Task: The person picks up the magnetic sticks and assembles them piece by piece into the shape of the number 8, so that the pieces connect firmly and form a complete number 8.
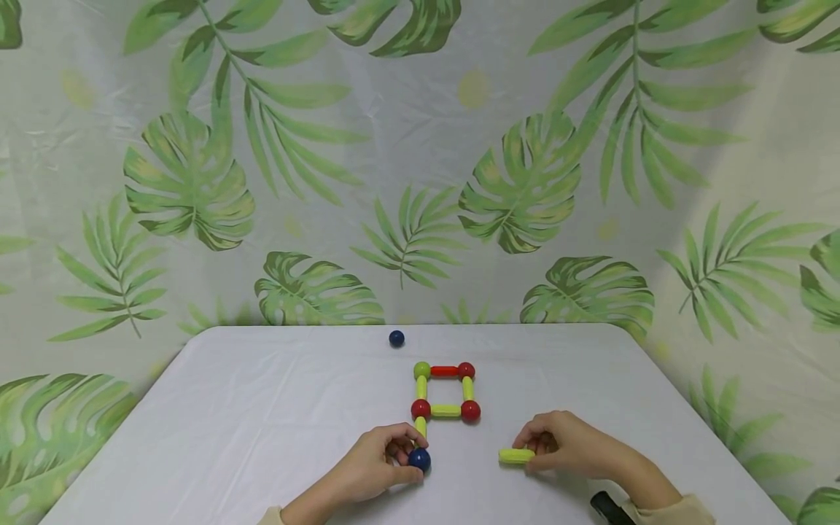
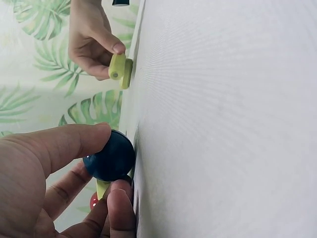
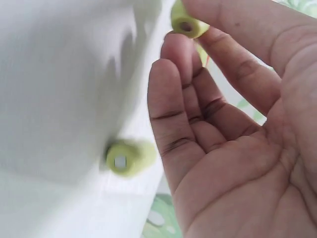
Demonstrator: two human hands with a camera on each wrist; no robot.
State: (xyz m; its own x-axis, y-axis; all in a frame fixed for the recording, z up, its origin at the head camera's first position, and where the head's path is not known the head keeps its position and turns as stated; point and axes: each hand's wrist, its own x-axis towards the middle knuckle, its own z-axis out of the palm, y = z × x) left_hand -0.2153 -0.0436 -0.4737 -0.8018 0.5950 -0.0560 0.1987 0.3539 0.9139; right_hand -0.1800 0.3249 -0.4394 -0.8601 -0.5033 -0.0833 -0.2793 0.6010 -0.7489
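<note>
My left hand (image 1: 377, 461) pinches a dark blue ball (image 1: 419, 459) between thumb and fingers. From that ball a yellow-green rod (image 1: 420, 426) runs up to the lower-left red ball (image 1: 421, 409) of a small square. The square joins rods and balls: red balls, one lime ball (image 1: 422, 370), a red rod (image 1: 445, 371) and yellow-green rods. To the right, my right hand (image 1: 571, 445) holds a yellow-green magnetic rod (image 1: 516, 456) by one end, above the table. A second yellow-green rod (image 3: 130, 157) lies on the table beside this hand in the right wrist view.
A loose dark blue ball (image 1: 397, 338) sits near the table's far edge, behind the square. White cloth covers the table (image 1: 262, 394). A leaf-patterned curtain (image 1: 420, 160) hangs behind it. A black band (image 1: 610, 507) is on the right wrist.
</note>
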